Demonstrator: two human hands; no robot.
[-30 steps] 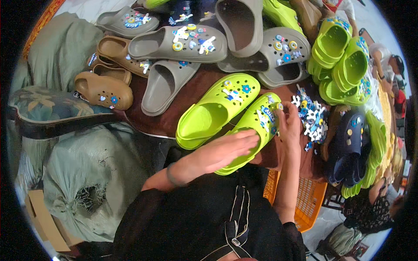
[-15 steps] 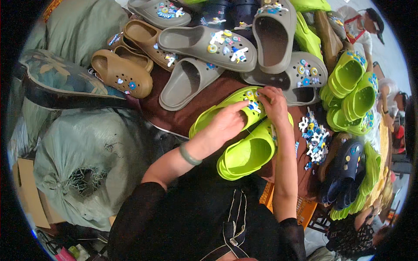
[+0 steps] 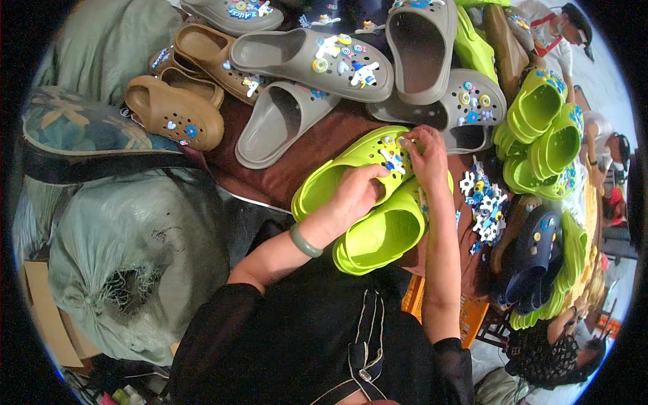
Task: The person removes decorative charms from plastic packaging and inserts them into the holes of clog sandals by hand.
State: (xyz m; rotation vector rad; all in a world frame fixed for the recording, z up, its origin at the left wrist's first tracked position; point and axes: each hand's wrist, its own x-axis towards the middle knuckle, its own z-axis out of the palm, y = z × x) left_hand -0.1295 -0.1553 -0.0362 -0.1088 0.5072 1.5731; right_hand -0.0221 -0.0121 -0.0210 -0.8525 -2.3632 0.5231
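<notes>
A lime-green clog lies in front of me with its toe pointing away to the right, charms set in its holes. My left hand grips the rim of its opening, thumb stretched over the upper. At the toe, my right hand has its fingers pinched together against the upper beside the charms; whatever is between the fingertips is too small to make out. A second lime-green clog sits nearer to me, partly under my right forearm. Right of that forearm is a pile of white, blue and yellow charms.
Grey clogs and brown clogs with charms stand across the back of the brown cloth. Stacked green clogs and dark blue clogs are at right. A large greenish sack fills the left. Other people sit far right.
My left index finger has drawn back from the charms, and that hand now curls at the clog's opening. My right hand stays at the toe. The view has shifted slightly.
</notes>
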